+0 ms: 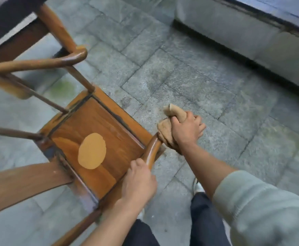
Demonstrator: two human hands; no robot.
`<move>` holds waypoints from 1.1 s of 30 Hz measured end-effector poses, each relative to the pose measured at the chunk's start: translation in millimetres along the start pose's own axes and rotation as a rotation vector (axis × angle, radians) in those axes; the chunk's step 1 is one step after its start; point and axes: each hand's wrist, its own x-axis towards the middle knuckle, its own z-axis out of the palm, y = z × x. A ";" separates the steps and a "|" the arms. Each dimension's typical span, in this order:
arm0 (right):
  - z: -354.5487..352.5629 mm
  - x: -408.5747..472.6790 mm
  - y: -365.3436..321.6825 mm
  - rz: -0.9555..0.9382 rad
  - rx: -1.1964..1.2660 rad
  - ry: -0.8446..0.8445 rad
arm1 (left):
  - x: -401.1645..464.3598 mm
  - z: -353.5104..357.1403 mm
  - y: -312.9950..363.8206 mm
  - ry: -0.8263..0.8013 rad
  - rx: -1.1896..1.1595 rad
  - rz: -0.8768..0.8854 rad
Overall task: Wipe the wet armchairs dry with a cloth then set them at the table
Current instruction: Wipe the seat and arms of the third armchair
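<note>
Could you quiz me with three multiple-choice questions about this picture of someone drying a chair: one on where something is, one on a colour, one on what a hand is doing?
1. Where is the cloth?
A. On the seat
B. Wrapped over the end of the armrest
C. On the stone floor

2. What colour is the cloth?
A. Tan
B. Blue
C. White

3. What is the left hand doing?
A. Hanging free
B. Lying flat on the seat
C. Gripping the armrest

Answers:
1. B, the right hand presses the bunched cloth onto the rail's end.
2. A, it is light brown, near the armchair wood's tone.
3. C, its fingers curl round the curved rail.
</note>
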 end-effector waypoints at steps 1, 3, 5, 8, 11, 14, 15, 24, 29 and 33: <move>-1.2 10.0 8.0 -0.036 0.079 -0.046 | 5.1 1.6 3.2 0.016 -0.001 -0.049; -9.0 29.3 20.7 -0.110 0.183 -0.129 | 14.0 3.1 20.0 0.035 0.013 -0.106; -15.0 53.1 19.2 -0.155 0.178 -0.169 | 23.1 -1.4 32.8 0.062 -0.018 -0.111; -12.6 89.9 1.8 -0.153 -0.012 -0.299 | 35.3 -4.7 41.1 0.029 -0.097 -0.155; 0.8 113.7 -17.4 -0.244 -0.271 -0.378 | 46.5 -1.2 34.8 -0.115 -0.386 -0.265; 34.1 113.3 -48.1 -0.379 -0.403 -0.511 | 68.7 1.8 22.3 -0.144 -0.647 -0.308; 47.5 108.0 -57.6 -0.430 -0.435 -0.579 | 77.2 2.3 17.3 -0.135 -0.664 -0.317; 179.9 64.9 -78.2 -1.186 -0.860 -0.959 | 175.9 32.0 -64.1 -0.069 -0.570 -0.422; 243.8 85.4 -74.4 -1.537 -0.970 -0.842 | 219.7 67.8 -73.3 0.160 -0.519 -0.290; 298.3 110.0 -96.9 -1.748 -0.696 -0.715 | 267.0 76.7 -85.9 0.394 -0.454 -0.283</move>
